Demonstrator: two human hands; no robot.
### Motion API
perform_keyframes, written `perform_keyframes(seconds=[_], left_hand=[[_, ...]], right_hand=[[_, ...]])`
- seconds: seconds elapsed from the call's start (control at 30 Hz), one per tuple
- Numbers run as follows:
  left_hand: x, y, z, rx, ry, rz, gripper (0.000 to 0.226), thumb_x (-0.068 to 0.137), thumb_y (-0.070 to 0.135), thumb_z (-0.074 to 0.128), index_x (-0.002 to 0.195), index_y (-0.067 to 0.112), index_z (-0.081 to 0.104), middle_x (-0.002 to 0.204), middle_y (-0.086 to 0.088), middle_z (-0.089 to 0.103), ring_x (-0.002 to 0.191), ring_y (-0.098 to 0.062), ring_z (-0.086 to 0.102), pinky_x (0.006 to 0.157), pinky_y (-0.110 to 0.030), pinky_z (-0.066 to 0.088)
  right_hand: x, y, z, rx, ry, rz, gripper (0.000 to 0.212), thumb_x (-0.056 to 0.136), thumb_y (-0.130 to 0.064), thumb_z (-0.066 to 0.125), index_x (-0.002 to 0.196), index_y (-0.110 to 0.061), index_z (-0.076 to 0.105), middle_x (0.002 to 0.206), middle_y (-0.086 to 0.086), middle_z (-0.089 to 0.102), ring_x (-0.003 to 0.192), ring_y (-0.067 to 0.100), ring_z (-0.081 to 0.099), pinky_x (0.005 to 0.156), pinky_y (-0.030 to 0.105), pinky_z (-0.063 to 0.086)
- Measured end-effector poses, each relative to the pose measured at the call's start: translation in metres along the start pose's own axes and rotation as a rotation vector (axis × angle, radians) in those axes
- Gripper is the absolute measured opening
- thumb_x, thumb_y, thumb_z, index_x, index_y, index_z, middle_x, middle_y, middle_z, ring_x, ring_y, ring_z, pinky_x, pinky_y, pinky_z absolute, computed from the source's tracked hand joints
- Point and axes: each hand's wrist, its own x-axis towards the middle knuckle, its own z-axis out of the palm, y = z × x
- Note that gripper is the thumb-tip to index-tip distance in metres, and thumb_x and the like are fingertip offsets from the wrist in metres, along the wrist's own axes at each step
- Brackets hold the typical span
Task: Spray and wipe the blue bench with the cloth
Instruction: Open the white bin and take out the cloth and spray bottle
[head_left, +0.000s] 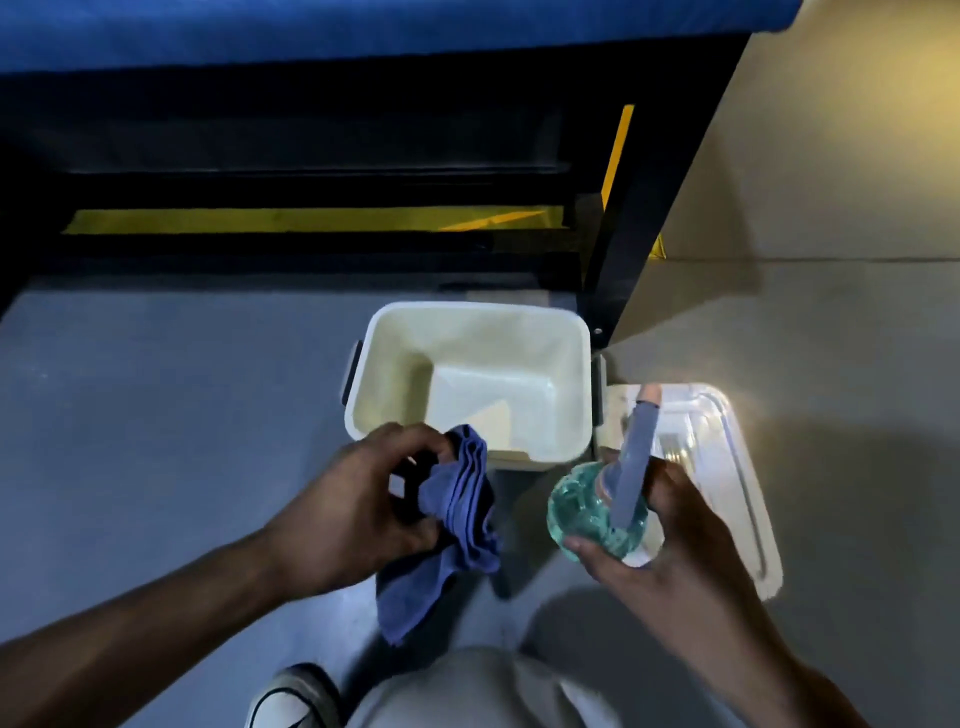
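Observation:
The blue bench (363, 26) runs along the top of the view on a black frame. My left hand (353, 509) grips a crumpled blue cloth (452, 530), which hangs down over the grey floor. My right hand (670, 540) holds a clear spray bottle (592, 506) with pale green liquid and a grey-blue spray head; the nozzle points away from me. Both hands hover just in front of an empty white tub.
An open white plastic tub (519, 332) with dark handles stands on the floor below the bench. Its clear lid (727, 467) lies to the right. A black bench leg (639, 234) rises beside the tub. My knee and a shoe (291, 696) are at the bottom.

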Motion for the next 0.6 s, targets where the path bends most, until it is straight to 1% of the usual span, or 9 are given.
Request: perform_keyframes(seconds=[0.07,0.13,0.2,0.23,0.33,0.4,0.5,0.57,0.6], left_hand=[[-0.007,-0.026,0.021,0.098,-0.004,-0.046,0.047,0.06,0.031,0.071,0.106,0.039,0.064,0.106,0.009,0.06,0.095,-0.015,0.065,0.073,-0.031,0.058],[-0.005,-0.052,0.045,0.194,-0.019,-0.088,0.053,0.06,0.03,0.071,0.112,0.039,0.066,0.105,0.007,0.057,0.094,-0.015,0.063,0.078,-0.016,0.052],[0.004,-0.074,0.072,0.278,-0.039,-0.125,0.057,0.064,0.028,0.07,0.121,0.032,0.069,0.107,0.004,0.055,0.097,-0.016,0.062,0.082,-0.005,0.041],[0.01,-0.083,0.084,0.311,-0.047,-0.141,0.059,0.067,0.031,0.066,0.126,0.032,0.069,0.11,0.002,0.054,0.1,-0.018,0.062,0.086,-0.009,0.042],[0.024,-0.101,0.112,0.484,-0.064,-0.146,0.059,0.079,0.034,0.064,0.138,0.034,0.059,0.123,-0.002,0.05,0.113,-0.026,0.056,0.093,-0.032,0.052],[0.028,-0.107,0.123,0.589,-0.078,-0.14,0.059,0.085,0.03,0.066,0.142,0.035,0.053,0.129,-0.001,0.048,0.118,-0.028,0.051,0.091,-0.04,0.055],[0.028,-0.111,0.129,0.633,-0.068,-0.132,0.059,0.088,0.034,0.065,0.144,0.035,0.049,0.133,0.0,0.046,0.121,-0.027,0.048,0.091,-0.039,0.055],[0.025,-0.109,0.126,0.663,-0.08,-0.121,0.062,0.086,0.039,0.065,0.145,0.036,0.047,0.134,0.001,0.046,0.12,-0.026,0.05,0.093,-0.038,0.054],[0.023,-0.104,0.121,0.691,-0.085,-0.096,0.064,0.084,0.042,0.065,0.144,0.036,0.047,0.135,0.002,0.048,0.118,-0.026,0.052,0.093,-0.038,0.054]], right_hand=[[-0.009,0.023,0.024,-0.027,-0.072,0.036,0.058,0.071,-0.046,0.087,0.118,-0.033,0.056,0.113,-0.019,0.057,0.102,-0.004,0.055,0.084,0.003,0.039],[-0.011,0.043,0.049,-0.041,-0.122,0.088,0.058,0.071,-0.053,0.08,0.12,-0.031,0.057,0.119,-0.016,0.056,0.109,0.004,0.057,0.089,0.017,0.047],[-0.009,0.059,0.072,-0.084,-0.18,0.076,0.063,0.072,-0.056,0.072,0.125,-0.023,0.059,0.124,-0.008,0.056,0.114,0.012,0.057,0.093,0.022,0.048],[-0.009,0.064,0.082,-0.11,-0.206,0.054,0.065,0.075,-0.053,0.073,0.128,-0.021,0.058,0.128,-0.007,0.054,0.118,0.011,0.055,0.095,0.019,0.043],[-0.012,0.068,0.092,-0.126,-0.229,0.059,0.065,0.082,-0.048,0.075,0.138,-0.027,0.048,0.134,-0.015,0.044,0.117,-0.005,0.039,0.092,0.005,0.029],[-0.016,0.07,0.095,-0.116,-0.212,0.08,0.065,0.083,-0.05,0.075,0.136,-0.032,0.043,0.128,-0.017,0.043,0.111,-0.007,0.039,0.085,0.001,0.031],[-0.016,0.071,0.093,-0.106,-0.236,0.126,0.074,0.08,-0.057,0.074,0.139,-0.035,0.034,0.129,-0.017,0.042,0.114,-0.001,0.045,0.089,0.009,0.038],[-0.017,0.074,0.09,-0.12,-0.258,0.15,0.086,0.079,-0.058,0.074,0.147,-0.035,0.027,0.141,-0.018,0.038,0.127,0.003,0.043,0.098,0.019,0.039],[-0.019,0.074,0.087,-0.114,-0.283,0.155,0.093,0.079,-0.058,0.075,0.151,-0.037,0.019,0.15,-0.02,0.031,0.136,0.002,0.036,0.105,0.022,0.036]])
